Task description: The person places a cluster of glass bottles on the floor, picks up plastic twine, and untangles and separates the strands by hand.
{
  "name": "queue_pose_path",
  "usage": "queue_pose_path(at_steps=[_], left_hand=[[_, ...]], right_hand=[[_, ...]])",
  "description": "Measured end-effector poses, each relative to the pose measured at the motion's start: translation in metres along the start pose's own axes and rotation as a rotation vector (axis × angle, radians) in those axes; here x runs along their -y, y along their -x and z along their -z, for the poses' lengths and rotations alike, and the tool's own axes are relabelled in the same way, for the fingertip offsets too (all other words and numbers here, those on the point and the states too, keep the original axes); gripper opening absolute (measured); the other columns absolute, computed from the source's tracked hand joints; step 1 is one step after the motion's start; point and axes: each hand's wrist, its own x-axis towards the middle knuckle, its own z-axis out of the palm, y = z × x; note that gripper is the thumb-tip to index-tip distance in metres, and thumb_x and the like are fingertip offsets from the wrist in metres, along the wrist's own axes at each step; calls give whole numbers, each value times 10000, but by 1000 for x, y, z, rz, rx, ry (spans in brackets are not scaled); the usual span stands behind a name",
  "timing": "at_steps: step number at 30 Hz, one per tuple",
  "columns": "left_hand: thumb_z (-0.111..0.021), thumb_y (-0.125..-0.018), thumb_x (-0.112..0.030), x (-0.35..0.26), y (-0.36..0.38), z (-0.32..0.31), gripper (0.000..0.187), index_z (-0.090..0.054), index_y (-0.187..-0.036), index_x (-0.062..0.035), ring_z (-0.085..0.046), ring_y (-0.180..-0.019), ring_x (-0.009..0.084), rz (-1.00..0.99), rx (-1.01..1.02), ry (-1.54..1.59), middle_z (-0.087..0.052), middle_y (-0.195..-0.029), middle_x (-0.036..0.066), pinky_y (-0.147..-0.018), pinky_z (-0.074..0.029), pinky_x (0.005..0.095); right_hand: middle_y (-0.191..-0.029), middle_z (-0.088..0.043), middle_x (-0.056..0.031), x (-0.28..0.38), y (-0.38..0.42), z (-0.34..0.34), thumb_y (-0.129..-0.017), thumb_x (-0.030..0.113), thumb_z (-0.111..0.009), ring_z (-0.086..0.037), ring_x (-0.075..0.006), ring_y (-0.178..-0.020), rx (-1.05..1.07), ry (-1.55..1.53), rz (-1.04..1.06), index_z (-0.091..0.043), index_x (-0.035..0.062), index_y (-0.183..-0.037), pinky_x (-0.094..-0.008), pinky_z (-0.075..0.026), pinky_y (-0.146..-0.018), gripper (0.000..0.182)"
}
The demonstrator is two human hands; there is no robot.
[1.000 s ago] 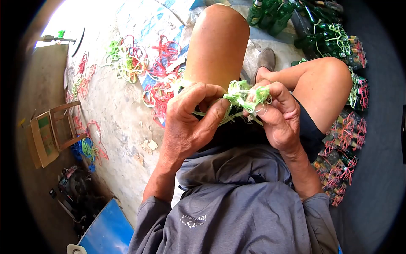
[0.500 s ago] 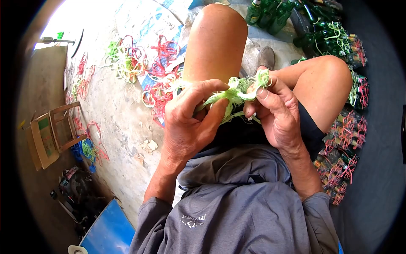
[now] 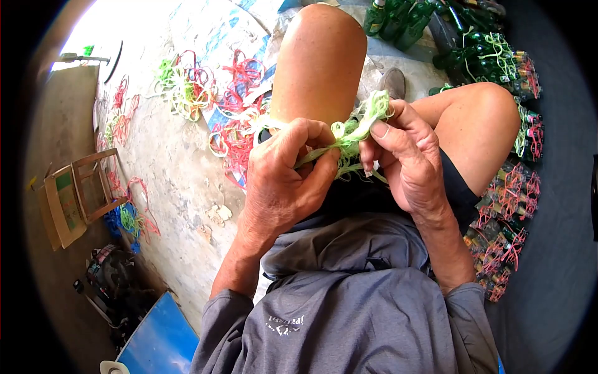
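Observation:
A tangled, frayed bunch of light green plastic twine point(image 3: 355, 132) stretches between my two hands above my lap. My left hand point(image 3: 281, 168) pinches one end of it between thumb and forefinger, with strands running back into the palm. My right hand point(image 3: 408, 153) holds the other end, thumb pressed against the fingers and a fluffy tuft standing up above them. Some loose strands hang below, between the hands. Parts of the twine inside both hands are hidden by the fingers.
Piles of red and green twine point(image 3: 187, 87) lie on the floor left of my knee. Green glass bottles point(image 3: 408, 25) stand at the upper right, and bundled bottles point(image 3: 501, 230) line the right side. A wooden frame point(image 3: 96, 187) and a blue panel point(image 3: 159, 340) are at the left.
The right-hand end of the twine has been drawn together into a thicker upright tuft. My left hand has shifted slightly right, and both hands keep their grip.

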Motion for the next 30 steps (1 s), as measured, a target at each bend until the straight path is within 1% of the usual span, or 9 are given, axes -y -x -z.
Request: queue_pose_path(at_steps=[4, 6, 9, 11, 15, 22, 25, 26, 30], left_hand=[[-707, -891, 57, 2, 1, -1, 163, -629, -1021, -2, -590, -764, 26, 42, -11, 53, -646, -850, -12, -693, -488, 214], [-709, -895, 57, 0, 2, -1, 164, -625, -1024, -1, -589, -774, 21, 63, -13, 71, -643, -856, -15, -699, -486, 209], [-736, -859, 12, 4, 0, -5, 150, -618, -948, -16, -589, -613, 135, 23, -66, 105, -636, -751, 60, -591, -484, 289], [-732, -860, 19, 5, -1, -8, 150, -614, -946, -12, -592, -616, 130, -12, -80, 153, -634, -751, 64, -588, -481, 285], [-729, -869, 28, 0, 0, -2, 154, -616, -968, -3, -603, -649, 96, 15, -29, 166, -640, -770, 53, -604, -486, 266], [-714, -935, 10, 2, 0, 1, 121, -620, -1011, 17, -588, -753, 38, 131, 0, 390, -650, -843, 5, -669, -492, 223], [-704, -960, 1, 7, 0, 1, 106, -621, -1022, 26, -580, -774, 34, 140, -8, 465, -646, -862, -3, -678, -485, 215], [-701, -966, -1, 6, 0, 2, 104, -622, -1027, 28, -578, -779, 34, 145, -8, 470, -646, -868, -4, -679, -482, 214], [-683, -981, -6, 4, -1, 2, 96, -621, -1040, 37, -569, -777, 35, 171, -15, 495, -640, -871, -5, -680, -472, 210]], right_hand=[[-911, -677, -17, -2, 0, -5, -1010, 91, -633, -606, -65, -741, -132, 79, 77, -626, 10, -1122, -215, -496, -650, 138], [-919, -675, -3, -7, 3, 7, -999, 62, -648, -608, -49, -769, -42, 258, 88, -624, 3, -1132, -208, -499, -677, 147], [-913, -684, 10, -14, 9, 1, -936, 22, -745, -629, -35, -829, 1, 313, 111, -628, 1, -1127, -217, -527, -747, 225], [-912, -685, -3, -17, 11, -2, -925, 39, -767, -629, -37, -840, 36, 412, 160, -626, 9, -1130, -221, -529, -758, 251], [-893, -691, -14, -18, 4, -3, -939, 59, -751, -633, -60, -813, 46, 543, 288, -672, 5, -1047, -240, -524, -760, 145], [-908, -683, -21, -1, 5, -6, -946, 41, -721, -619, -61, -784, 35, 526, 87, -675, -8, -1013, -233, -513, -732, 95], [-914, -678, -28, -12, 3, -10, -934, 24, -723, -617, -56, -783, 36, 437, 192, -671, -1, -1004, -230, -508, -714, 91], [-918, -664, -36, -9, 3, -8, -919, 6, -725, -614, -62, -785, 50, 575, 218, -664, 4, -996, -243, -509, -705, 98], [-916, -649, -40, -11, 0, -10, -913, 6, -727, -610, -73, -787, 74, 570, 262, -651, 4, -983, -257, -512, -704, 103]])
